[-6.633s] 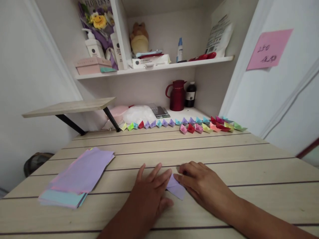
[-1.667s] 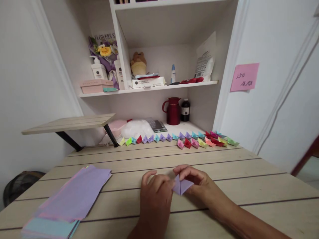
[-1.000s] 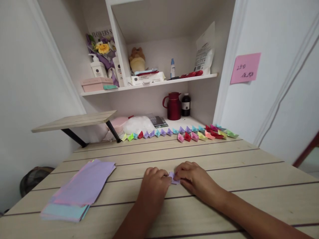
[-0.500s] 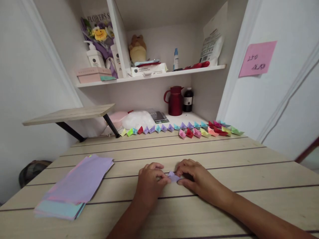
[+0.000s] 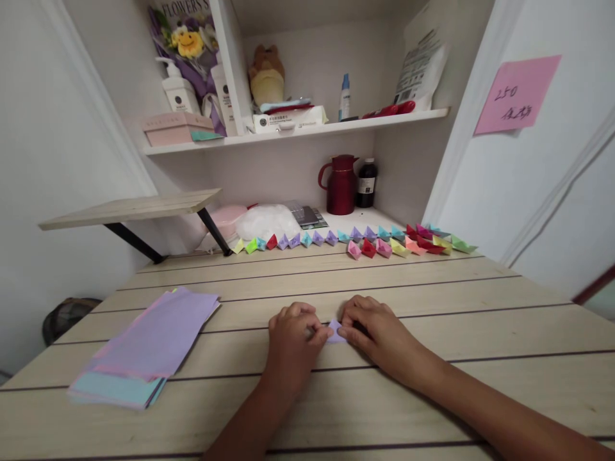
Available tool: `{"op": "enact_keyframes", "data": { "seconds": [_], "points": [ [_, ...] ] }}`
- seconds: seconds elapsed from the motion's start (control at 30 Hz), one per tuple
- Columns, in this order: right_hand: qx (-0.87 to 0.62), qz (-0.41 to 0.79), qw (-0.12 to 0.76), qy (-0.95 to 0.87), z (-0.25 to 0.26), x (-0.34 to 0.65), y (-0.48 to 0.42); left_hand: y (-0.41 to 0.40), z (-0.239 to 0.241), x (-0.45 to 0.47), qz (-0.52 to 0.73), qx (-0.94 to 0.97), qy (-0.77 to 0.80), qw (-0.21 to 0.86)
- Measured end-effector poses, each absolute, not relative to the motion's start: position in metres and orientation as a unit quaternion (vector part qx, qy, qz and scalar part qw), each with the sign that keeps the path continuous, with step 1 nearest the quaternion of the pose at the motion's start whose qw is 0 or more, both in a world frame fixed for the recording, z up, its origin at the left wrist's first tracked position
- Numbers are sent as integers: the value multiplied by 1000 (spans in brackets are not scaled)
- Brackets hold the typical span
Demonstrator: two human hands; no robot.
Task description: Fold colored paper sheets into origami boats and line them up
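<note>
A small folded purple paper point(image 5: 335, 331) lies on the wooden table point(image 5: 432, 301), pinched between both my hands. My left hand point(image 5: 294, 339) is curled, its thumb and fingertips closed on the paper's left side. My right hand point(image 5: 372, 330) is curled too, fingers pressing the paper's right side. Most of the paper is hidden by my fingers. A stack of purple, pink and blue paper sheets point(image 5: 147, 346) lies to the left, apart from my hands.
A row of several small coloured paper boats point(image 5: 355, 241) runs along the table's far edge. Behind it stand a red jug point(image 5: 341, 184), a dark bottle point(image 5: 368, 182) and a plastic bag point(image 5: 266, 222). A raised wooden board point(image 5: 132, 208) juts out at left.
My hands have folded the purple piece from a flat wide shape into a much smaller one and now press it closer together on the table. The view has tilted slightly downward.
</note>
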State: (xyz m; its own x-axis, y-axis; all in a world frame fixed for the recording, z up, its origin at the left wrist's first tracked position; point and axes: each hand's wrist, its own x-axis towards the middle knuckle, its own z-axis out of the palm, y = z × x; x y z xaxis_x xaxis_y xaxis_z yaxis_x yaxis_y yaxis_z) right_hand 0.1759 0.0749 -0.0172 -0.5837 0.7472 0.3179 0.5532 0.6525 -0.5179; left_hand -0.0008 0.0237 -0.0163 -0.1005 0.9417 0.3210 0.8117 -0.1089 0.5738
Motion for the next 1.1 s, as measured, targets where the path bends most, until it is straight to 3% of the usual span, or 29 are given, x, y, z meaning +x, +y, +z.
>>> {"op": "enact_keyframes", "data": {
  "seconds": [0.77, 1.1],
  "points": [
    [-402, 136, 267, -865, -24, 173, 76, 23, -20, 7, 309, 701, 642, 5],
    [-458, 37, 218, -861, -22, 164, 73, 23, -20, 12, 271, 690, 669, -40]
  ]
}}
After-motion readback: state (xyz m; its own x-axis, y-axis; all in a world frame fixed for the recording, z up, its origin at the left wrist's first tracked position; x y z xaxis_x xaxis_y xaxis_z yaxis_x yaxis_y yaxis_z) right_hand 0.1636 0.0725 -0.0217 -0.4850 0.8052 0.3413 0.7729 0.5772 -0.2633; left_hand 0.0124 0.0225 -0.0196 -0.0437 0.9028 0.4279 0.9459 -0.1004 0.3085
